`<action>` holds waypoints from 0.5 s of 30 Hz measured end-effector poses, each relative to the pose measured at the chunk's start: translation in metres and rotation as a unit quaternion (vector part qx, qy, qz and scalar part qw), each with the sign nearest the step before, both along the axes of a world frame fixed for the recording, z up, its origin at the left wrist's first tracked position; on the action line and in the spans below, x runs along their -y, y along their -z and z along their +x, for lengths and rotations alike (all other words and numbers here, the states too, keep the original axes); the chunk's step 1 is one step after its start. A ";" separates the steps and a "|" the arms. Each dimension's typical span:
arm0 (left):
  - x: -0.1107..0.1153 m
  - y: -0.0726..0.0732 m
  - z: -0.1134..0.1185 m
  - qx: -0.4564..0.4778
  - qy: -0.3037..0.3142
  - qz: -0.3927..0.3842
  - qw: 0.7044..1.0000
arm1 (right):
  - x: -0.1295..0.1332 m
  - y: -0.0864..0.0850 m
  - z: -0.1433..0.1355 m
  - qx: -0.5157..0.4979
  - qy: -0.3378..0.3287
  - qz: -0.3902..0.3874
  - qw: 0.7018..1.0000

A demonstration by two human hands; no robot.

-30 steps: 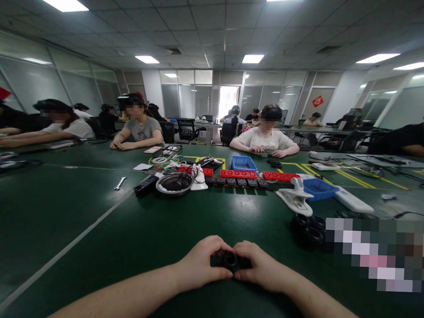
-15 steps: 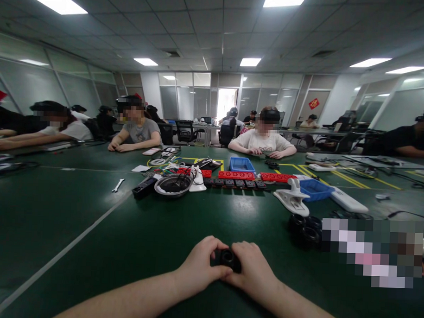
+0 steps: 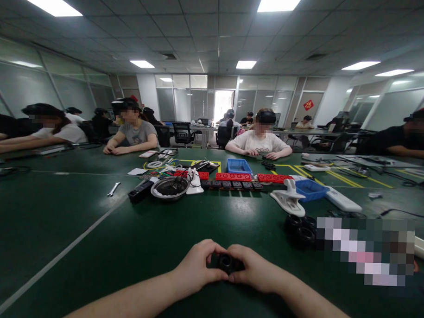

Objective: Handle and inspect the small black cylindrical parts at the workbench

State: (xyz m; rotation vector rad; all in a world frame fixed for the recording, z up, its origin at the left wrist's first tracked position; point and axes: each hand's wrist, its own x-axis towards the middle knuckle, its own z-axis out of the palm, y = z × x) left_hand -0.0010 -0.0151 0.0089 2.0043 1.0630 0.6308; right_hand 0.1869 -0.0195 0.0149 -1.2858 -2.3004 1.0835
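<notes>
A small black part with a round opening (image 3: 225, 261) is at the near middle of the green table (image 3: 133, 230). My left hand (image 3: 198, 266) grips it from the left, thumb in front and fingers behind. From the right, my right hand (image 3: 252, 269) closes round the same part, its fingertips meeting those of my left hand. The fingers cover much of the part, so its full shape is hidden. Several black ring-shaped parts (image 3: 305, 234) lie to the right of my hands.
Farther back are a metal bowl (image 3: 169, 190), a white clip stand (image 3: 289, 199), blue trays (image 3: 238, 166), red socket strips (image 3: 233, 176) and a black row of sockets (image 3: 232, 184). A wrench (image 3: 114, 189) lies left. People sit around the table.
My right hand has shifted slightly on the black part, its fingers now more bent over it. The whole view has moved a little, with table items appearing slightly farther left.
</notes>
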 end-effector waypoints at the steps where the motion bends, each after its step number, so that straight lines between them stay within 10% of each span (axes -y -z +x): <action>1: 0.000 0.000 0.000 -0.003 -0.003 -0.002 1.000 | 0.000 0.000 -0.001 0.000 0.002 0.000 1.000; 15: 0.005 0.006 0.007 -0.019 -0.058 0.007 0.998 | 0.010 0.012 -0.020 0.142 0.136 0.145 0.970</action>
